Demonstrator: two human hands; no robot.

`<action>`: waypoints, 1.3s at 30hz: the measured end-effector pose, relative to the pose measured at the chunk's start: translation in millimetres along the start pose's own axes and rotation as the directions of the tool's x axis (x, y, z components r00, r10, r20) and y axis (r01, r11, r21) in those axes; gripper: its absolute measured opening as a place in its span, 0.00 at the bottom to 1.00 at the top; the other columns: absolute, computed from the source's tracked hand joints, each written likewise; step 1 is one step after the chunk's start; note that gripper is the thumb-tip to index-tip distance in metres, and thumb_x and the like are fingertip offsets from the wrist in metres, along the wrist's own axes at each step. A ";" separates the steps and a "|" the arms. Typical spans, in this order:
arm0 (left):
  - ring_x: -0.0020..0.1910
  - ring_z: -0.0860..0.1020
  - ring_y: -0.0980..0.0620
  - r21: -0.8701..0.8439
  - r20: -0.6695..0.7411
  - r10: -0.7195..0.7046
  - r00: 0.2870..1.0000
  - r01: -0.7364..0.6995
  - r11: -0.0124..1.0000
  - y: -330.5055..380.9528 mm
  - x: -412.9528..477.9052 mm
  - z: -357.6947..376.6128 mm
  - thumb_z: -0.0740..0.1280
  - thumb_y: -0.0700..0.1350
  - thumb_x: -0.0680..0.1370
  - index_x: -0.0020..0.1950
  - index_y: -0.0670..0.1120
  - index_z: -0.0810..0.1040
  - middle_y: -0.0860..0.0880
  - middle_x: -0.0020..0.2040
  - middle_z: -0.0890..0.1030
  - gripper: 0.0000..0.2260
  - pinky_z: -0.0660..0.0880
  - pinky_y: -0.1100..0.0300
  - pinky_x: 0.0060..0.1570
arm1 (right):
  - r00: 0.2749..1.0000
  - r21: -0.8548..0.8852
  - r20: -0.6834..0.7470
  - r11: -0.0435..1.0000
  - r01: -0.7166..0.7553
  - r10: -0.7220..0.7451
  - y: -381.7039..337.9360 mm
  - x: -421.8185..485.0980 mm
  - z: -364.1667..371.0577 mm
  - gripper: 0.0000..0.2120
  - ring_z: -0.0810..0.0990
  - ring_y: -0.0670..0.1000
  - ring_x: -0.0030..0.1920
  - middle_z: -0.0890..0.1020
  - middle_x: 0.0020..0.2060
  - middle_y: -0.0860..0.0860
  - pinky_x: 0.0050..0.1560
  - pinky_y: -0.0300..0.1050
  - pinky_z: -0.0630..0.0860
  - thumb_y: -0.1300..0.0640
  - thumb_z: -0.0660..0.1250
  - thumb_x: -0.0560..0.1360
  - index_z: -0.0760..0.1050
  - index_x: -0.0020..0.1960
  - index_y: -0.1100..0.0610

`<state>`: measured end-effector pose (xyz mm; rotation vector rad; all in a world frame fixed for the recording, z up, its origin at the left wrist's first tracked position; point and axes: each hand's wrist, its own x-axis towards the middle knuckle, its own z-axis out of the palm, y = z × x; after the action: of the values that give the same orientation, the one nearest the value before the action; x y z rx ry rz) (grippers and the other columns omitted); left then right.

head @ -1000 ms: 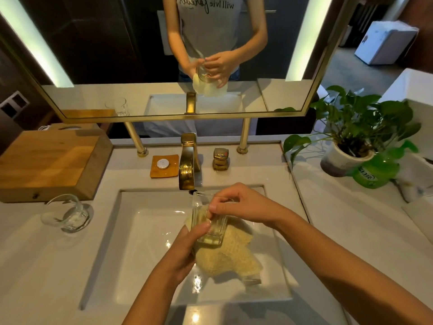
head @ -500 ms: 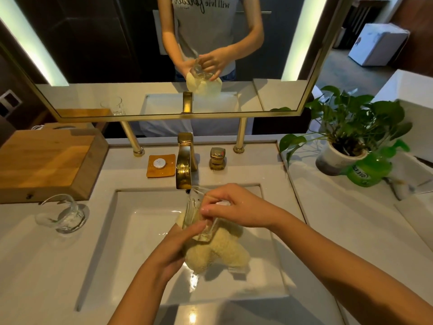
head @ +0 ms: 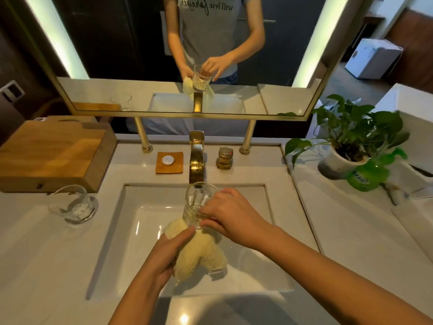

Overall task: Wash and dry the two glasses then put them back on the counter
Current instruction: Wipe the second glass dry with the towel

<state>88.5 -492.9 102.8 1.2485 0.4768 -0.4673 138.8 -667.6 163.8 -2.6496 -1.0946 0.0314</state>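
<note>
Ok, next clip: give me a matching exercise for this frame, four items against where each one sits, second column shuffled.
Items:
1. clear drinking glass in the hands
2. second clear glass
3. pale yellow knitted cloth
4. leafy green plant in a white pot

Places:
A. counter right of the white sink
B. held over the basin, below the gold faucet
C. counter left of the sink, by the wooden box
D. gripped in the left hand, under the held glass

Pairs: 1-B, 2-C, 3-D, 4-A
</note>
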 end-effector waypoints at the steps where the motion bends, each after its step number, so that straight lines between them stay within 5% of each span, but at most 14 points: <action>1: 0.51 0.82 0.41 0.017 -0.012 0.004 1.000 -0.003 1.000 -0.2 -2.0 -5.9 0.71 0.46 0.74 0.60 0.47 0.77 0.40 0.53 0.83 0.16 0.80 0.50 0.43 | 1.000 0.037 0.007 0.999 -0.002 0.001 -5.1 2.9 2.2 0.11 0.77 0.53 0.48 0.82 0.44 0.51 0.48 0.49 0.69 0.47 0.62 0.79 0.80 0.49 0.52; 3: 0.50 0.82 0.42 0.036 -0.028 0.019 0.999 -0.018 0.999 -1.1 -5.5 -20.0 0.71 0.46 0.74 0.59 0.46 0.78 0.40 0.52 0.83 0.14 0.80 0.49 0.46 | 0.999 0.097 0.035 0.995 -0.009 0.005 -14.9 10.8 6.8 0.12 0.76 0.54 0.49 0.82 0.45 0.52 0.42 0.47 0.70 0.47 0.62 0.79 0.79 0.51 0.54; 14: 0.54 0.81 0.39 -0.169 -0.232 -0.069 0.970 0.030 0.985 -36.0 -30.2 -134.3 0.70 0.44 0.75 0.60 0.44 0.79 0.39 0.53 0.83 0.15 0.75 0.41 0.60 | 0.955 0.061 0.188 0.973 0.221 -0.229 -110.5 96.2 58.8 0.09 0.77 0.54 0.48 0.83 0.42 0.52 0.39 0.50 0.77 0.51 0.64 0.78 0.80 0.46 0.53; 18: 0.55 0.79 0.39 -0.213 -0.230 -0.109 0.967 0.059 0.975 -39.5 -32.6 -149.0 0.68 0.40 0.76 0.63 0.43 0.75 0.38 0.56 0.81 0.15 0.77 0.46 0.53 | 0.938 0.009 0.166 0.952 0.307 -0.304 -126.2 124.0 77.7 0.07 0.77 0.54 0.43 0.81 0.37 0.52 0.34 0.49 0.76 0.56 0.65 0.75 0.80 0.41 0.54; 22: 0.58 0.78 0.39 -0.213 -0.254 -0.126 0.959 0.072 0.974 -39.6 -36.8 -178.5 0.71 0.41 0.74 0.66 0.44 0.73 0.39 0.58 0.80 0.20 0.74 0.40 0.60 | 0.917 0.003 0.170 0.930 0.367 -0.362 -158.8 166.0 102.8 0.06 0.77 0.56 0.42 0.81 0.35 0.53 0.32 0.48 0.74 0.57 0.66 0.74 0.80 0.40 0.55; 30: 0.60 0.77 0.43 -0.242 -0.203 -0.095 0.975 0.044 0.969 -36.4 -43.7 -197.8 0.68 0.39 0.76 0.65 0.44 0.72 0.41 0.59 0.80 0.17 0.73 0.47 0.62 | 0.882 -0.026 0.172 0.893 0.449 -0.438 -189.4 209.9 134.0 0.05 0.76 0.57 0.42 0.80 0.35 0.54 0.33 0.44 0.67 0.59 0.67 0.73 0.81 0.41 0.56; 36: 0.61 0.77 0.46 -0.200 -0.177 -0.093 0.980 0.057 0.978 -43.6 -43.2 -207.4 0.77 0.57 0.58 0.69 0.50 0.69 0.46 0.62 0.79 0.41 0.71 0.44 0.65 | 0.871 -0.037 0.175 0.881 0.471 -0.458 -186.5 212.6 147.6 0.03 0.76 0.56 0.40 0.80 0.33 0.54 0.32 0.43 0.67 0.60 0.69 0.71 0.81 0.39 0.56; 39: 0.62 0.76 0.46 -0.191 -0.144 -0.096 0.985 0.067 0.979 -41.1 -43.1 -205.2 0.75 0.57 0.58 0.70 0.50 0.68 0.46 0.63 0.78 0.42 0.70 0.45 0.66 | 0.877 -0.031 0.189 0.890 0.454 -0.441 -186.6 213.0 151.4 0.04 0.77 0.57 0.41 0.81 0.35 0.54 0.34 0.44 0.71 0.60 0.69 0.72 0.82 0.42 0.57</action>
<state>12.0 -301.9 45.3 1.0911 0.6885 -0.3882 143.4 -356.5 84.2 -2.4196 -1.7790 0.1388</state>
